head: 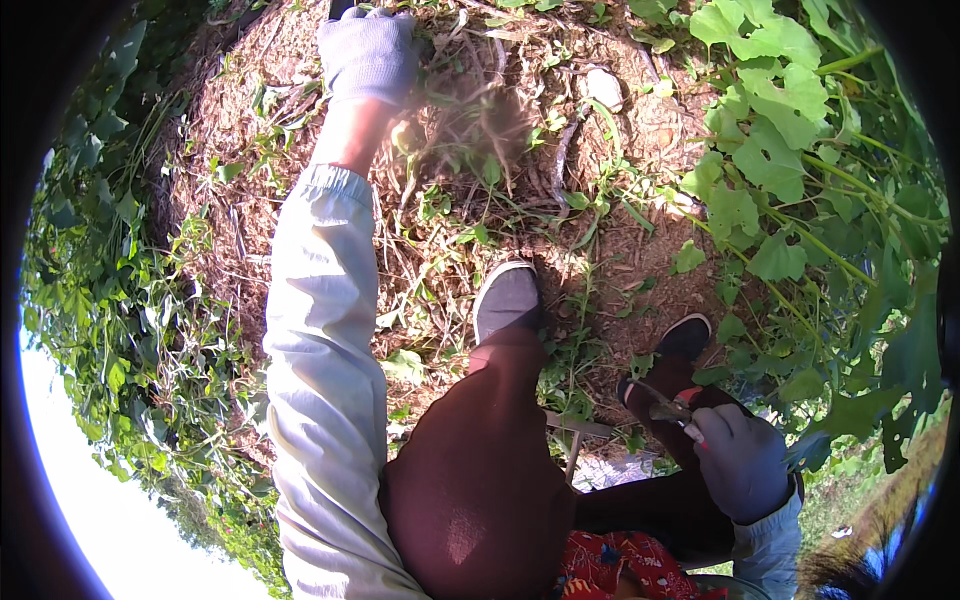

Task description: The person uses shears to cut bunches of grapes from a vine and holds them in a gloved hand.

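My left hand (367, 56), in a pale grey knit glove, reaches out to the top edge of the view, over ground strewn with dry stems. Its fingers look curled beside a dark object that is cut off by the edge; whether they hold it is unclear. At the lower right, my right hand (739, 461), gloved too, is closed around a pair of hand pruners (679, 412) with red handles. The pruners' metal blades point to the upper left, above my dark red trouser leg. A blurred haze hangs over the ground right of my left wrist.
Leafy vines (780, 157) crowd the right side, and dense foliage (150, 375) borders the left. A pale stone (602, 88) lies among roots and weeds. My shoes (510, 300) rest on the soil. A wooden crosspiece (581, 425) shows between my legs.
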A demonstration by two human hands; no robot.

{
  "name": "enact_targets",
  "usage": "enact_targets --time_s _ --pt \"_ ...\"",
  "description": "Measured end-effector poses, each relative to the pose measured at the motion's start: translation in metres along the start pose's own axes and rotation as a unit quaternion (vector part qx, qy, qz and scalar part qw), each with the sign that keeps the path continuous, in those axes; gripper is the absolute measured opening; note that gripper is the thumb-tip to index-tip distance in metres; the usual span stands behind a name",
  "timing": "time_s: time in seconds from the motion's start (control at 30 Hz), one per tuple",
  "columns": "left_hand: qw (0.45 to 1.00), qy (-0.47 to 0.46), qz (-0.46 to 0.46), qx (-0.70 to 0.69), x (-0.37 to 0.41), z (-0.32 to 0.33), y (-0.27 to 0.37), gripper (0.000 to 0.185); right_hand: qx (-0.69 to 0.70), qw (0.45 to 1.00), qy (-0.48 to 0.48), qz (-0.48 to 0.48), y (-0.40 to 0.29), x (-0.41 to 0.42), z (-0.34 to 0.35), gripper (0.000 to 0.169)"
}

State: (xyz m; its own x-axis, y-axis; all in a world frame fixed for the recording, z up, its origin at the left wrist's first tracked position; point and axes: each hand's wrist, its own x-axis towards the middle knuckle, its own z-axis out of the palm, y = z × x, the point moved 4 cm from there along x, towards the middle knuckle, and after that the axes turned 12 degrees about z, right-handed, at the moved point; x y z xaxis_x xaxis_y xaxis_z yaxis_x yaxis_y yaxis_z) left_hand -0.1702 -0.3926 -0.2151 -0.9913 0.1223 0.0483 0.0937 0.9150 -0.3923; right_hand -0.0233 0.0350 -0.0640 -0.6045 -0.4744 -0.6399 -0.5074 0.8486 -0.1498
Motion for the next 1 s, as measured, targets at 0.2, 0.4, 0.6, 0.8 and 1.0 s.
enact_targets --time_s 0.2,0.4,0.6,0.8,1.0 --pt "0.999 0.048 0.013 -0.018 -0.001 0.014 -0.007 0.013 -0.001 1.0 0.004 -0.008 0.001 0.0 0.002 0.026" --pt "0.968 0.149 -0.152 -0.135 -0.023 -0.002 -0.027 0.018 -0.005 1.0 0.012 -0.006 0.001 0.0 0.001 0.026" --pt "0.971 0.227 0.003 0.071 0.001 -0.027 -0.006 0.045 0.008 1.0 0.008 0.001 0.001 0.001 -0.001 0.019" --pt "0.997 0.059 -0.047 -0.035 0.031 0.001 0.012 0.019 0.01 1.0 0.017 -0.002 0.002 0.002 0.001 0.016" --pt "0.993 0.033 -0.094 -0.065 0.044 0.03 0.01 0.014 0.02 0.999 -0.037 0.025 0.005 0.0 0.003 0.029"
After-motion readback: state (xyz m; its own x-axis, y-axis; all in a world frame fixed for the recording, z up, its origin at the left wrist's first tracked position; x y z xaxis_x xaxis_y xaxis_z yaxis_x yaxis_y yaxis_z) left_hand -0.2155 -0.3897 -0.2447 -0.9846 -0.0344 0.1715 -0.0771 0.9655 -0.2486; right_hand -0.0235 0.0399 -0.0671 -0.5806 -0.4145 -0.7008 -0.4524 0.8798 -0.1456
